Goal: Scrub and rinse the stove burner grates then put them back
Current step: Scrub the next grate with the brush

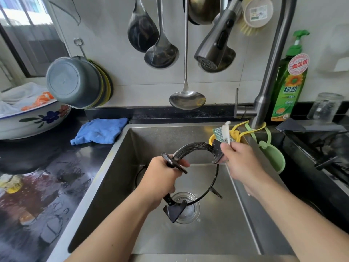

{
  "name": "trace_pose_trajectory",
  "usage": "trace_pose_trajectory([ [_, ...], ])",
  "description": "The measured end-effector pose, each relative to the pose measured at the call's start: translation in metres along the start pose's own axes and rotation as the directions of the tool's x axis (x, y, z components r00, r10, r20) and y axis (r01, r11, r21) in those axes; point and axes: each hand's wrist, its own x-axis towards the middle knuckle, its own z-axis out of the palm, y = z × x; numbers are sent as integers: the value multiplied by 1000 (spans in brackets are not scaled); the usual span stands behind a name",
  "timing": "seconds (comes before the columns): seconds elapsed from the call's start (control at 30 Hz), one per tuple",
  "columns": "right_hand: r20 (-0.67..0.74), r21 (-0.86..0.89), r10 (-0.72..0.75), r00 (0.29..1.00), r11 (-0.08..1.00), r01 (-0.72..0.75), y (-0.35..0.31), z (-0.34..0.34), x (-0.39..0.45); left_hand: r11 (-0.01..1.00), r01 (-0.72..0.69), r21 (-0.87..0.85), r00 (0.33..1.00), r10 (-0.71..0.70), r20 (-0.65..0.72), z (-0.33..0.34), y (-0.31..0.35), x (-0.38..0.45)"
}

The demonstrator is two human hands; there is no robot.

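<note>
Over the sink [120, 167], the left hand [160, 178] has its fingers curled round the black burner grate [190, 146]. The right hand [243, 161] pinches a white brush [226, 131] against the grate's far prong

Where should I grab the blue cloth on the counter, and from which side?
Probably pinch the blue cloth at its raised, bunched right edge nearest the sink, coming from above on the sink side. It lies crumpled and mostly flat, so folds give the fingers something to catch.
</note>
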Motion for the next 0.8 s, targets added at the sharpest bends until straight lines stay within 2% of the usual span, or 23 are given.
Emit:
trace_pose_trajectory([
  [0.07,-33,-97,-33,999,995,30,2,-1,0,998,18,62,999,-19,27,-3,-3,4],
  [0.17,-28,-215,-57,998,975,49,4,-2,0,966,129,226,984,-152,89,-11,-12,3],
  [0.23,-28,-259,-76,997,964,67,3,-4,-1,971,156,179,976,-179,121,-11,-12,0],
  [0.27,-25,-271,-87,996,959,77,2,-4,-1,975,116,191,984,-139,111,-10,-12,-1],
  [0.37,-6,-311,-124,992,943,116,4,-4,-2,916,-47,399,992,-5,130,-11,-5,-5],
  [0.47,20,-350,-173,985,921,169,4,-3,-5,912,-56,407,983,-21,183,-11,3,-10],
  [0.57,100,-394,-215,972,888,237,0,1,-15,827,-122,549,984,27,178,-4,4,-14],
  [0.6,135,-417,-224,965,871,260,-1,4,-20,848,-125,515,977,15,212,2,2,-17],
  [0.67,214,-495,-205,955,820,287,-2,8,-27,938,-14,346,957,-88,275,12,0,-24],
  [0.73,282,-556,-117,952,789,262,-10,5,-28,972,87,218,964,-137,227,16,-2,-24],
  [0.8,295,-601,-51,954,767,227,-24,-3,-29,968,113,225,984,-140,109,15,-6,-19],
])
